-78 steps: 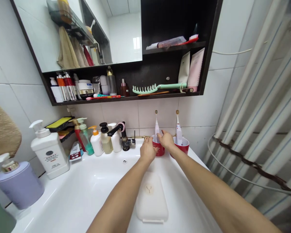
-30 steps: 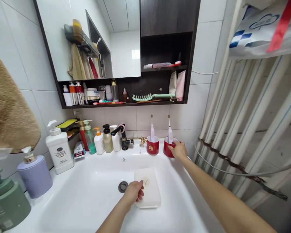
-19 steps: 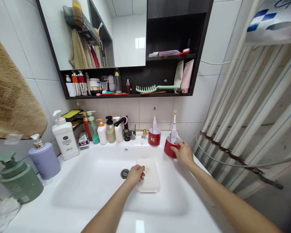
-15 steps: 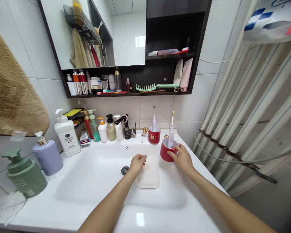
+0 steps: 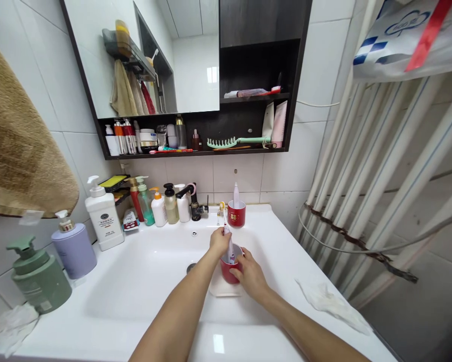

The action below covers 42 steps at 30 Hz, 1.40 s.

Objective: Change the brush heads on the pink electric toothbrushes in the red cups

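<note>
My right hand (image 5: 250,274) is wrapped round a red cup (image 5: 229,273) held over the sink basin (image 5: 143,281), just above a white box (image 5: 220,289) lying in it. My left hand (image 5: 218,242) pinches the handle of the pink-and-white electric toothbrush (image 5: 228,248) that stands in this cup. A second red cup (image 5: 236,213) with its own toothbrush (image 5: 236,192) stands at the back of the counter, by the wall.
A black faucet (image 5: 190,198) and several pump bottles (image 5: 150,206) line the back left. A white jug (image 5: 102,216), purple dispenser (image 5: 73,246) and green dispenser (image 5: 37,274) stand left. Crumpled cloth (image 5: 329,299) lies on the right counter. A dark shelf (image 5: 195,146) hangs above; pipes (image 5: 380,166) run right.
My right hand lifted the right-hand red cup off the back counter and carried it over the basin. My left hand left the white box and took the toothbrush handle.
</note>
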Available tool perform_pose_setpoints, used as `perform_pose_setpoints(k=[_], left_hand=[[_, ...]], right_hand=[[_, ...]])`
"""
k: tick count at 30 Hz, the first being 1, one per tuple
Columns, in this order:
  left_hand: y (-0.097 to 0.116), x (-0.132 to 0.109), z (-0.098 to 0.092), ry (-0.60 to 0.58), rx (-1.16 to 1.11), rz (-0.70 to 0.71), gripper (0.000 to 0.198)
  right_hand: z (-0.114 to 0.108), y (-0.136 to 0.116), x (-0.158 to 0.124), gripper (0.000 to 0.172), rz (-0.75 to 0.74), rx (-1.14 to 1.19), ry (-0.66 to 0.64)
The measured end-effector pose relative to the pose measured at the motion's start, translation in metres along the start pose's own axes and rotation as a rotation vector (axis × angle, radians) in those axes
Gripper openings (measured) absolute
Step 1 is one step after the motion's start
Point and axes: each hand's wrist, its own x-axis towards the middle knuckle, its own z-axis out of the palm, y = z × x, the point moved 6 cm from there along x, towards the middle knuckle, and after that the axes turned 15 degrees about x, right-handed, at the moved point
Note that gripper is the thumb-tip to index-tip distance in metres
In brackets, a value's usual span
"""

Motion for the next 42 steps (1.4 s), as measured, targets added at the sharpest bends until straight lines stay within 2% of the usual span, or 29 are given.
perform_pose_setpoints(k=[2, 5, 9, 11, 13, 15, 17, 20, 23, 26, 30, 35, 39, 42], left_hand=[[0.002, 0.001, -0.005, 0.012, -0.003, 0.009, 0.009], [0.017, 0.001, -0.021, 0.052, -0.078, 0.055, 0.011], [0.04, -0.006, -0.063, 0.174, -0.294, 0.113, 0.017], [0.042, -0.014, -0.083, 0.236, -0.346, 0.08, 0.02], [0.037, -0.025, -0.095, 0.254, -0.393, 0.027, 0.022], [0.03, -0.036, -0.095, 0.224, -0.438, -0.026, 0.023], [0.021, -0.045, -0.089, 0.171, -0.47, -0.073, 0.024], [0.006, -0.052, -0.082, 0.121, -0.548, -0.127, 0.026], [-0.01, -0.052, -0.084, 0.12, -0.642, -0.169, 0.029], [-0.027, -0.05, -0.093, 0.157, -0.688, -0.195, 0.026], [-0.041, -0.047, -0.099, 0.153, -0.689, -0.224, 0.02], [-0.046, -0.044, -0.101, 0.223, -0.711, -0.239, 0.011], [-0.047, -0.043, -0.102, 0.273, -0.762, -0.265, 0.005], [-0.048, -0.043, -0.102, 0.288, -0.786, -0.269, 0.004]], right_hand=[[0.004, 0.001, 0.002, 0.012, 0.002, 0.007, -0.007], [0.007, 0.002, 0.005, 0.015, 0.002, 0.021, -0.013], [0.0, -0.006, 0.003, 0.022, -0.033, 0.043, 0.018], [-0.009, -0.019, 0.0, 0.025, -0.11, 0.113, 0.097], [-0.015, -0.034, -0.005, 0.027, -0.171, 0.249, 0.146], [-0.01, -0.044, -0.009, 0.031, -0.139, 0.405, 0.083], [0.004, -0.049, -0.014, 0.034, -0.048, 0.526, -0.063], [0.022, -0.049, -0.024, 0.026, 0.056, 0.686, -0.266], [0.032, -0.045, -0.032, 0.02, 0.141, 0.831, -0.381], [0.041, -0.042, -0.036, 0.023, 0.213, 0.881, -0.472], [0.046, -0.039, -0.037, 0.024, 0.26, 0.815, -0.487], [0.044, -0.041, -0.034, 0.026, 0.175, 0.674, -0.473], [0.05, -0.042, -0.036, 0.028, 0.19, 0.725, -0.546], [0.051, -0.041, -0.036, 0.028, 0.162, 0.71, -0.531]])
